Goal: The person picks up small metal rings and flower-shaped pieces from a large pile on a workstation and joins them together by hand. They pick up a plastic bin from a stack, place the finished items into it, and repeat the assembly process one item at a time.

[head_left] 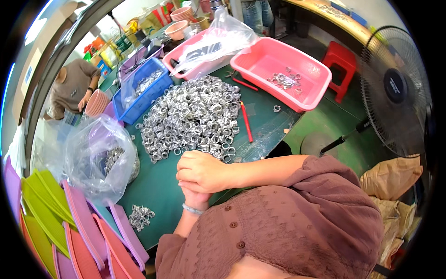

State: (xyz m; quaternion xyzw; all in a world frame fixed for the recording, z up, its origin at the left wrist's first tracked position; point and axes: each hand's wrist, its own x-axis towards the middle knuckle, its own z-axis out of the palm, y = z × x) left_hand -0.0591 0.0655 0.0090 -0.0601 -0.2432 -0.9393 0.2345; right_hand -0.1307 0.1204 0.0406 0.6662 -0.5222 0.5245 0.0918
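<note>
My two hands are folded together at the table's near edge, below a big heap of silvery metal rings [195, 114]. My right hand [200, 170] lies on top, its fingers closed over my left hand [195, 196]. A pale bracelet [192, 209] circles my left wrist. The fingers of the left hand are mostly hidden under the right. Right of the heap lies a slim red stick-like tool [246, 123], with a red-handled tool [245, 84] beyond it. A small cluster of rings [141, 217] sits apart at the near left.
Behind the heap stand a blue basket [121, 110] and two pink tubs, the right one [304, 104] holding a few rings. A clear bag [100, 158] and colourful strips [83, 223] are left. A fan [395, 88] and red stool [338, 65] stand right. Another person [74, 86] sits far left.
</note>
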